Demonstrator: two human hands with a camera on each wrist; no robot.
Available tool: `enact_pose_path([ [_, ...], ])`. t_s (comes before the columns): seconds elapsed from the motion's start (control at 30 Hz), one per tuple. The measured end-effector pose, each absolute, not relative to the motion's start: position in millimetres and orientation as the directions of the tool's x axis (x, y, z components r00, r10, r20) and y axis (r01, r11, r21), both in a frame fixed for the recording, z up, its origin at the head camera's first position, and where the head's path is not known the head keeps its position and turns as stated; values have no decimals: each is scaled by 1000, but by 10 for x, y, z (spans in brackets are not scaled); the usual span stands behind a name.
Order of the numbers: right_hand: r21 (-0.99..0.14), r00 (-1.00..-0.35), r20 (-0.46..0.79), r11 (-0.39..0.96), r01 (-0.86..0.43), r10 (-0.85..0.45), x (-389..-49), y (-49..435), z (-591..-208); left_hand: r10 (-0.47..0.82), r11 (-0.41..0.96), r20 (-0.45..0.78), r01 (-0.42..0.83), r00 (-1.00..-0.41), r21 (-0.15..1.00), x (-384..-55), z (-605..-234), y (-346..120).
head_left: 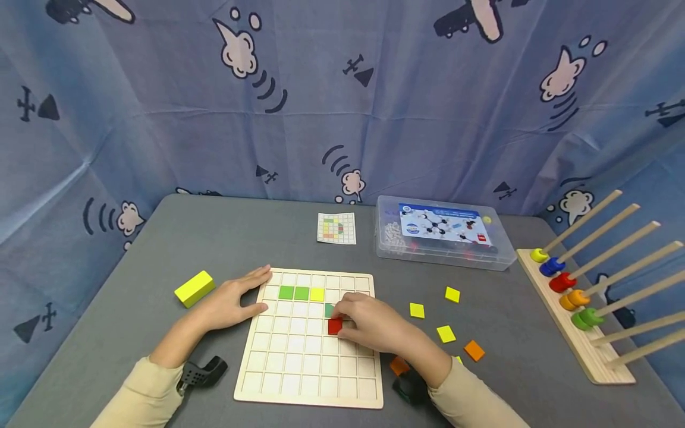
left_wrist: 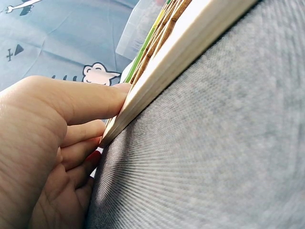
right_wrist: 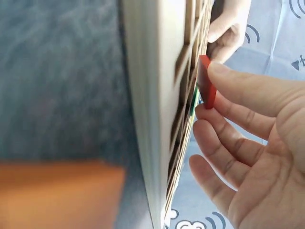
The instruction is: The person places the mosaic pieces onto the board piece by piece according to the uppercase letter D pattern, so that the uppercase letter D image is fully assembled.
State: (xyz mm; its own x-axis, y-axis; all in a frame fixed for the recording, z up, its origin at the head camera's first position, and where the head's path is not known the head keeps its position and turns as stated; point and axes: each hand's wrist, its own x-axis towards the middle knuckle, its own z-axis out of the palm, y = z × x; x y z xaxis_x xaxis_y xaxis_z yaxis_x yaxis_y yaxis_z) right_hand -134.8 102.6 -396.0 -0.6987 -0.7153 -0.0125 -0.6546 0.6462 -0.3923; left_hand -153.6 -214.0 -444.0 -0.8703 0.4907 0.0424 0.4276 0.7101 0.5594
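Note:
A wooden grid board lies on the grey table. Along its upper left, two green tiles and one yellow tile sit in a row of cells, and another green tile is partly covered by the right hand's fingers. The right hand pinches a red square tile between thumb and fingers over the grid; in the right wrist view the red tile stands tilted to the board. Resting at the board's left edge, the left hand touches it with thumb and extended fingers.
Loose yellow tiles and orange tiles lie right of the board. Behind it are a pattern card and a clear plastic box. A pegged wooden rack with coloured rings stands far right; a yellow block lies left.

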Motion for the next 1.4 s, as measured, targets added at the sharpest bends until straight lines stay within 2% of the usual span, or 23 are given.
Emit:
enact_pose_path([
  [0.37, -324, -701, -22, 669, -669, -713, -1359, 938, -4018, 495, 713, 64, 447, -866, 540, -1537, -4448, -2146],
  [0.7, -466, -692, -18, 619, -632, -721, -1372, 1082, -3984, 491, 716, 41, 430, -870, 550, -1536, -4442, -2139],
  [1.07, -502, -791, -52, 701, -506, -609, -1319, 1613, -3833, 492, 715, 60, 442, -868, 542, -1519, -4419, -2138],
  [1.4, -494, -815, -139, 753, -435, -562, -1201, 1994, -3899, 488, 717, 40, 427, -872, 551, -1533, -4429, -2132],
])
